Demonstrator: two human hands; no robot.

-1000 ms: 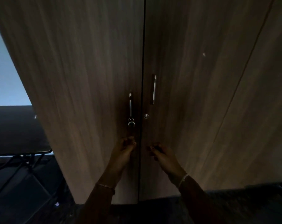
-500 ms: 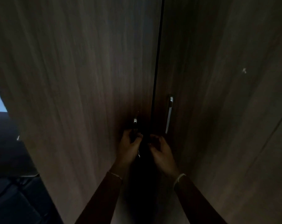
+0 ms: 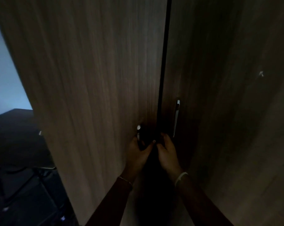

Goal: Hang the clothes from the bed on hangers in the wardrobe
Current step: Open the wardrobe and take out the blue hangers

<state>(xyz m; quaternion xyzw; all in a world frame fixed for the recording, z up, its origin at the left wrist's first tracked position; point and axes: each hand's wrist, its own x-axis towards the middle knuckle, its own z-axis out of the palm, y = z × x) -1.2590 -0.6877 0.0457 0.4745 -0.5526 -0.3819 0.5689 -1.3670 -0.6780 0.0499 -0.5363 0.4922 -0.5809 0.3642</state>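
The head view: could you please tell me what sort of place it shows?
Probably a dim bedroom: a tall wood-grain double-door wardrobe, a metal bar handle on its right door, and a dark table to the left.

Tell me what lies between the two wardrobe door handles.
In the head view, the dark vertical seam runs between the left handle and the right handle.

Wardrobe doors (image 3: 97, 79): grey-brown wood grain, vert. streaks, R door darker. Gap (image 3: 164, 62) btw them black. R-door handle (image 3: 177, 118) silver. Sleeves (image 3: 115, 201) dark reddish-brown. R wristband (image 3: 180, 176) white; L bracelet (image 3: 125, 179) thin, pale gold. Wall (image 3: 6, 82) pale blue.
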